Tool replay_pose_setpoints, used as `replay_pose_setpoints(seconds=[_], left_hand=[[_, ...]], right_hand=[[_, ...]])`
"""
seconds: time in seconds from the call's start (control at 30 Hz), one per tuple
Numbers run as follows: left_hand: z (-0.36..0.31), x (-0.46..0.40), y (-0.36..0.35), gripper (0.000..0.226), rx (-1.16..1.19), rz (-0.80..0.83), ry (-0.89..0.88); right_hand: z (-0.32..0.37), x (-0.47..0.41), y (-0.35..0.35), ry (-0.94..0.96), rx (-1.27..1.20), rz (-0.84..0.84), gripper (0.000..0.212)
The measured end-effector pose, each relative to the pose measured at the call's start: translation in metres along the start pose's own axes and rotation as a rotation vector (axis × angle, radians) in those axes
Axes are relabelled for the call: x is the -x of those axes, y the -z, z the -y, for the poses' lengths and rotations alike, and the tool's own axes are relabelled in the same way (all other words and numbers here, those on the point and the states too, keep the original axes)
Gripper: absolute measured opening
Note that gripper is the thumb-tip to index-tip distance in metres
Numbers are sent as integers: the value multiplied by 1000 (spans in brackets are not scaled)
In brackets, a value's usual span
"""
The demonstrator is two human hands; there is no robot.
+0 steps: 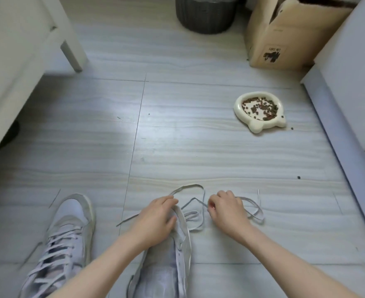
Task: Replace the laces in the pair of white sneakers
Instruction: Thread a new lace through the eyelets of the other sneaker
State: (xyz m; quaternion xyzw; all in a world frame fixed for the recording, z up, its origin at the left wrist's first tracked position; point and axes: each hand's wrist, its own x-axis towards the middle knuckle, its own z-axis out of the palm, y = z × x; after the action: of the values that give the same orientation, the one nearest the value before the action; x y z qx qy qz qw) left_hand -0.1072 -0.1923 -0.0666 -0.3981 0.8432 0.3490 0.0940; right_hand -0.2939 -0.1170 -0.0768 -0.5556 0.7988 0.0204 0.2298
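Two white sneakers stand on the floor at the bottom of the head view. The left sneaker (67,233) is laced. The right sneaker (166,263) has no lace in its eyelets. My left hand (155,218) rests on this sneaker's toe, fingers curled over it. My right hand (226,209) is just right of the toe, pinching a loose white lace (195,214) that lies in loops on the floor between and beyond both hands. One lace end (258,195) trails to the right, another (125,219) to the left.
A cream pet bowl (261,123) with kibble sits on the floor at right, with stray kibble nearby. A cardboard box (285,39) and a grey basket (205,16) stand at the back. White furniture (16,61) borders the left, a pale sofa (353,82) the right.
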Motion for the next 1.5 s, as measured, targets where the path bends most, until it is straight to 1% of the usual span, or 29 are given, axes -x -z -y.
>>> replay_pose_setpoints(seconds=[0.03,0.07,0.13,0.2,0.27,0.33,0.4,0.5,0.6,0.7,0.8,0.83,0.87,0.93,1.0,1.03,1.07,1.1,1.13,1.2,1.3,1.37,1.43,1.5], left_hand=[[-6,1,6,47,23,-15,-4],[-13,4,16,48,50,-31,-7],[-35,12,43,50,92,-61,-10],[-61,24,78,51,144,-80,-19],[-87,40,112,52,214,-115,-46],[-116,63,146,53,253,-170,-104],[-144,89,174,53,272,-215,-175],[-180,128,201,49,266,-257,-253],[-204,165,210,46,325,-258,-288],[-223,195,206,44,362,-271,-345],[-231,211,204,36,305,-382,-390],[-231,217,206,36,333,-406,-399],[-230,223,207,36,399,-402,-415],[-228,234,209,40,532,-333,-454],[-230,242,208,38,554,-265,-481],[-231,244,207,31,545,-272,-492],[-233,245,206,21,514,-330,-501],[-234,246,207,12,438,-435,-511],[-233,246,208,9,327,-560,-524],[-229,247,213,14,118,-749,-572],[-218,252,223,21,-31,-847,-609],[-208,253,227,24,-92,-894,-593],[-200,255,232,26,-169,-972,-556],[-195,257,236,30,-243,-1086,-520]], right_hand=[[4,3,14,-32,-177,-30,11],[9,6,31,-55,-367,-28,10],[20,18,77,-62,-653,16,18],[34,38,130,-31,-811,37,20],[47,62,179,10,-909,15,21],[61,91,221,63,-956,-22,21],[74,122,250,106,-951,-78,19],[88,166,285,147,-1037,-226,15],[99,209,324,219,-1113,-366,15],[113,248,345,339,-1126,-372,19],[121,272,347,391,-1114,-364,21],[122,276,347,399,-1100,-372,22],[122,280,346,405,-1086,-380,22],[121,287,345,424,-1082,-377,23],[122,291,343,450,-1123,-331,24],[123,292,341,450,-1142,-314,24],[123,292,339,433,-1161,-314,24],[123,291,337,408,-1177,-333,23],[121,290,336,374,-1182,-362,22],[114,291,334,297,-1113,-400,16],[98,290,327,189,-935,-329,26],[88,284,323,112,-969,-323,24],[80,276,320,5,-1050,-417,20],[73,270,314,-80,-1062,-484,16]])
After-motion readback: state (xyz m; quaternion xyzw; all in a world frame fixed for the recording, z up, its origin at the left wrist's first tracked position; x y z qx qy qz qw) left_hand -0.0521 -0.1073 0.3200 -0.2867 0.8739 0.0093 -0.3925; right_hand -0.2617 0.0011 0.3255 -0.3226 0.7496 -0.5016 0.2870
